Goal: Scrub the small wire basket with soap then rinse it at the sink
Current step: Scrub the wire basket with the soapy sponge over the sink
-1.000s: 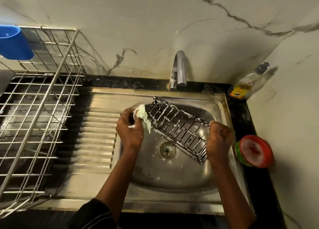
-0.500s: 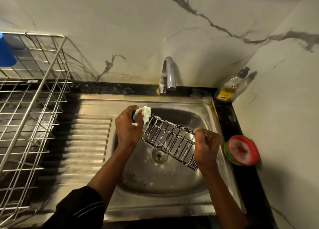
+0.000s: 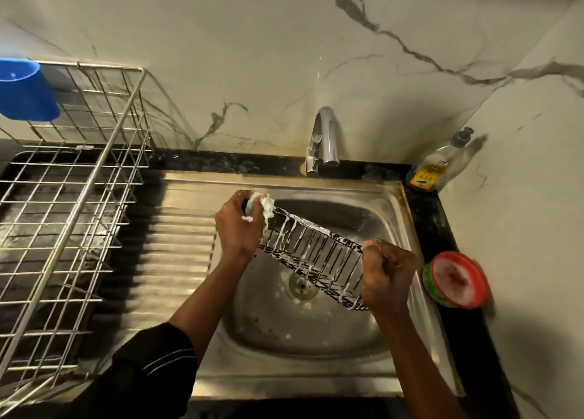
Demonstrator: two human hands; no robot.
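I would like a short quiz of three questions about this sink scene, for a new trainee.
1. True or false: water is running from the tap.
2. Which hand holds the soapy sponge?
3. Where is the wire basket: A) on the drying rack, B) held over the sink, C) on the counter?

Key: 1 false. 2 the left hand; the right hand has its grip on the basket's other end. 3 B.

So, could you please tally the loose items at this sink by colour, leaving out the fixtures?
Blue: 1, the cup
Silver wire: 2, the small wire basket and the dish rack
Pale green: 1, the soapy scrubber
Clear with yellow label: 1, the soap bottle
Red and green: 1, the round tub
Total: 6
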